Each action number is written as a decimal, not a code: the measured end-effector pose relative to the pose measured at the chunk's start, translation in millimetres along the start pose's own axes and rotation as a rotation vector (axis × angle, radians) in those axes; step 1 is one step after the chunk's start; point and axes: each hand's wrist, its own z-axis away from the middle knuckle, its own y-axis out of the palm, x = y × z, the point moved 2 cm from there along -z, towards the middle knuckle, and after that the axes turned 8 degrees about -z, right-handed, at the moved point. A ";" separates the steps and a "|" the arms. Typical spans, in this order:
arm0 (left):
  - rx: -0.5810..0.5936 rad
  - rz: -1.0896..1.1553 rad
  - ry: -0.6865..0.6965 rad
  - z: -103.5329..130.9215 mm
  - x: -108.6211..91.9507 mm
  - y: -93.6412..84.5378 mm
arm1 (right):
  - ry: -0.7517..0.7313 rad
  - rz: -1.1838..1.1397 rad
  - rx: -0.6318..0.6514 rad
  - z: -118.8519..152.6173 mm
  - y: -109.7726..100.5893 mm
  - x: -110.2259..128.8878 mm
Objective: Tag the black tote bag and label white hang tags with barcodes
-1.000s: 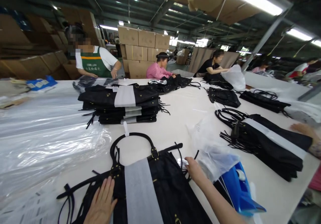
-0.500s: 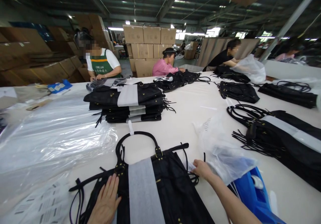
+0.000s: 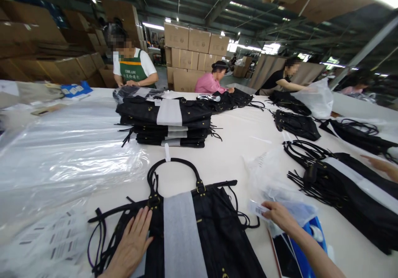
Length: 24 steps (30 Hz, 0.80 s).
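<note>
While the left hand lies flat on the near black handbag, its grip released and the fingers stretched out, the right hand is just to the right of the handbag, its grip pinching a small clear packet that seems to carry a printed label. The handbag rests on the worktop, its near end running out of view.

As far as can be judged, this handbag is partly dressed: a pale paper band already lies down its middle, and a white tie sits on top of the handle. Neither the packet nor any clear plastic is on it, which leaves it, by the look of things, banded but not covered. Beyond the handbag, a pile of black bags wears similar bands; clear plastic sheets spread to its left, and a crumpled plastic bag lies to its right.

The handbag looks soft and fairly flat, with the handle arched away from the body, brass-coloured fittings at the handle's base, and thin black cords trailing loosely on both sides.
</note>
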 end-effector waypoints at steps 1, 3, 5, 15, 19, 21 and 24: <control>0.014 0.005 0.001 0.0 0.1 0.1 | -0.003 0.014 -0.008 2.9 -5.9 3.0; 0.029 0.010 0.011 -0.1 0.1 -0.1 | -0.008 0.032 -0.023 8.5 -18.7 9.8; 0.022 0.015 0.013 0.0 -0.2 0.0 | -0.002 0.035 -0.021 13.3 -30.8 17.1; 0.005 0.065 -0.047 -6.3 -5.4 -6.7 | -0.088 0.237 -0.116 20.8 -25.6 31.8; -0.017 0.063 -0.066 -26.6 -12.5 -27.2 | -0.101 0.347 -0.198 14.1 0.4 26.5; -0.043 0.068 -0.041 -38.3 -19.8 -35.7 | -0.096 0.345 -0.206 9.0 13.3 24.3; -0.112 0.111 0.026 -55.8 -37.2 -42.5 | -0.074 0.323 -0.226 0.7 27.7 19.5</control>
